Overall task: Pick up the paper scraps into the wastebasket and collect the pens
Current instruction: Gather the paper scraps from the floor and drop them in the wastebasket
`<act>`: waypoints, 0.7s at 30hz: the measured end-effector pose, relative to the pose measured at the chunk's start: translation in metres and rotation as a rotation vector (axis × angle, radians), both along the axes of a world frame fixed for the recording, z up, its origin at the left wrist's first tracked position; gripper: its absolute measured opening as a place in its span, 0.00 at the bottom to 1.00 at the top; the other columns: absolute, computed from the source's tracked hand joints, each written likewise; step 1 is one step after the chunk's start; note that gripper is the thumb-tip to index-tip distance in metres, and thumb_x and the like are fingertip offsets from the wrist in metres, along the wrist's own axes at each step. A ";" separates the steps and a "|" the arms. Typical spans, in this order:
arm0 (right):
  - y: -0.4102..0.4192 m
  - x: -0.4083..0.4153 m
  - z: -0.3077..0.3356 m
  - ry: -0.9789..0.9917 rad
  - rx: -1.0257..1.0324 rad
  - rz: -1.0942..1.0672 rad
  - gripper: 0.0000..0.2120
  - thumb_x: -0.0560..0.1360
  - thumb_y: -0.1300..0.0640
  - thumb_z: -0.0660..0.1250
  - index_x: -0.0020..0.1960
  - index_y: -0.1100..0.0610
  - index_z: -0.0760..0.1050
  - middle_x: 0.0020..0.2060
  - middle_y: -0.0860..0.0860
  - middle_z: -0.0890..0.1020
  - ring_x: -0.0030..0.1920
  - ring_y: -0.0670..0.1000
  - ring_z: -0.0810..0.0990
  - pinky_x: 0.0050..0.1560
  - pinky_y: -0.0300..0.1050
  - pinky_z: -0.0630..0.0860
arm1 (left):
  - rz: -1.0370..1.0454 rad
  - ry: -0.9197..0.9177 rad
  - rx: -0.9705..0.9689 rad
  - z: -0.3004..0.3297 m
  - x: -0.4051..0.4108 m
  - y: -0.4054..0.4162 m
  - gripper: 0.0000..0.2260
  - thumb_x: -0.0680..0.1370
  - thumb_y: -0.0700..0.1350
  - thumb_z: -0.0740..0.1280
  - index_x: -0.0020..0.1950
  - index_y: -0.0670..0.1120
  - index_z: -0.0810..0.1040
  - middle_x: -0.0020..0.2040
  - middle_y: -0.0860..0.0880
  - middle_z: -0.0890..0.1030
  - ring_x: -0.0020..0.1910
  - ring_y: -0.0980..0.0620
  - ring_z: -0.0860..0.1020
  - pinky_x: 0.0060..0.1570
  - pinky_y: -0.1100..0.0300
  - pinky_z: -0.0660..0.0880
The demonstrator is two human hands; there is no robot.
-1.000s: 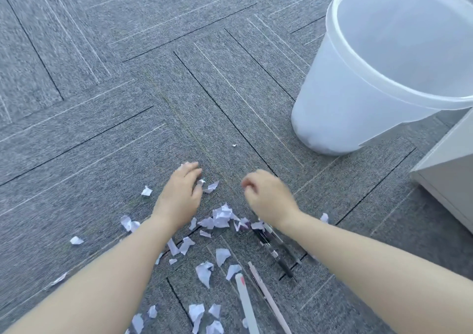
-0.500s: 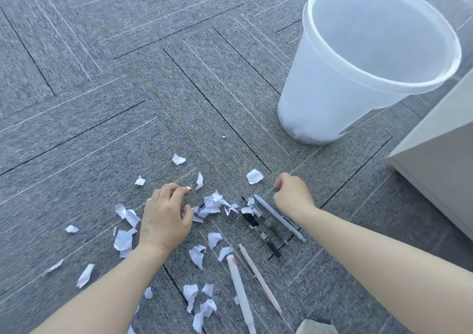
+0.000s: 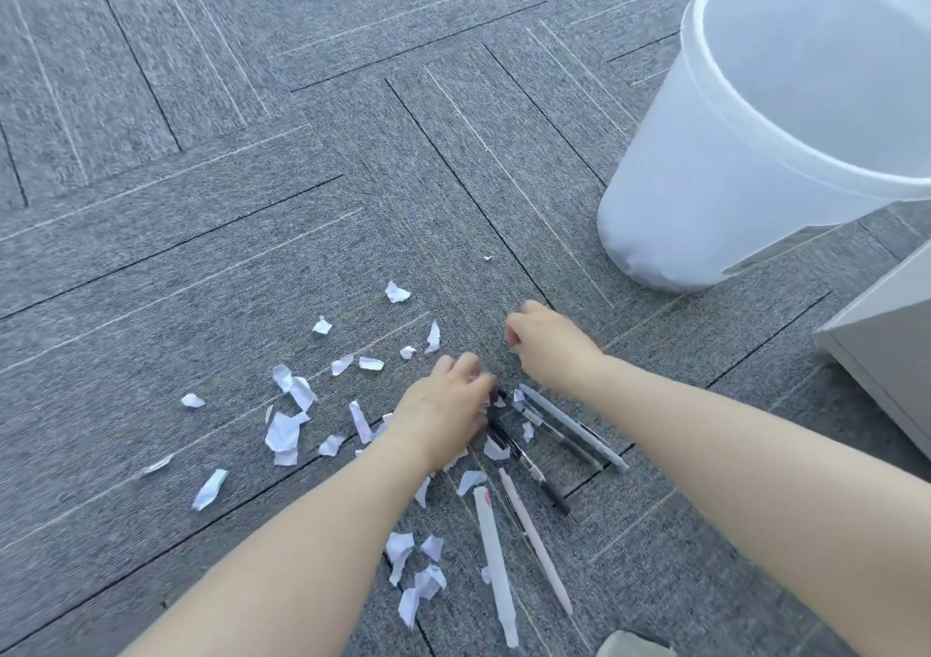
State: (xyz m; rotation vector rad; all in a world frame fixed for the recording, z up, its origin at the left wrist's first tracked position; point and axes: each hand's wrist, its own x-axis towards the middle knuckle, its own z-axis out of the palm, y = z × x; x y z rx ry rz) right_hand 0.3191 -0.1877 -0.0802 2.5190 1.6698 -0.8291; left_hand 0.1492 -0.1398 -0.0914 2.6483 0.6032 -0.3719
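Note:
White paper scraps (image 3: 284, 429) lie strewn over the grey carpet, with more near the bottom (image 3: 420, 581). Several pens lie side by side: a white one (image 3: 496, 566), a pink one (image 3: 536, 540), black ones (image 3: 529, 460) and a grey-blue one (image 3: 574, 424). My left hand (image 3: 443, 409) is palm down at the pens' far tips, its fingers curled over a cluster of scraps. My right hand (image 3: 549, 349) is just beyond, fingers curled under as if pinching scraps; its contents are hidden. The translucent white wastebasket (image 3: 680, 193) stands upright at the upper right.
A light grey cabinet corner (image 3: 881, 349) juts in at the right edge, close to the wastebasket. A pale grey-green object (image 3: 632, 646) shows at the bottom edge. Bare carpet (image 3: 252, 127) stretches to the left and far side.
My left hand slid right onto the scrap cluster by the pen tips. My right hand moved left over the spot where a loose scrap lay; that scrap is no longer seen.

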 end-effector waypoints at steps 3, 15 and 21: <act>-0.010 0.005 0.005 0.060 -0.003 -0.010 0.06 0.77 0.63 0.61 0.45 0.54 0.73 0.48 0.51 0.76 0.47 0.53 0.76 0.49 0.47 0.73 | 0.040 -0.094 -0.057 -0.004 -0.004 0.000 0.06 0.79 0.42 0.61 0.56 0.46 0.71 0.53 0.49 0.70 0.51 0.48 0.71 0.46 0.53 0.76; -0.043 -0.024 0.011 0.042 -0.106 0.103 0.11 0.80 0.56 0.61 0.61 0.56 0.72 0.52 0.56 0.82 0.48 0.58 0.80 0.47 0.55 0.79 | 0.126 -0.156 -0.003 -0.009 -0.054 -0.010 0.15 0.79 0.45 0.60 0.66 0.49 0.70 0.60 0.50 0.71 0.54 0.51 0.70 0.44 0.60 0.76; -0.032 -0.018 0.012 0.083 -0.040 -0.066 0.04 0.78 0.56 0.64 0.48 0.56 0.76 0.43 0.54 0.80 0.43 0.55 0.77 0.42 0.46 0.72 | 0.134 -0.093 0.005 0.000 -0.011 -0.029 0.19 0.78 0.58 0.58 0.64 0.49 0.68 0.59 0.48 0.70 0.57 0.47 0.68 0.51 0.53 0.73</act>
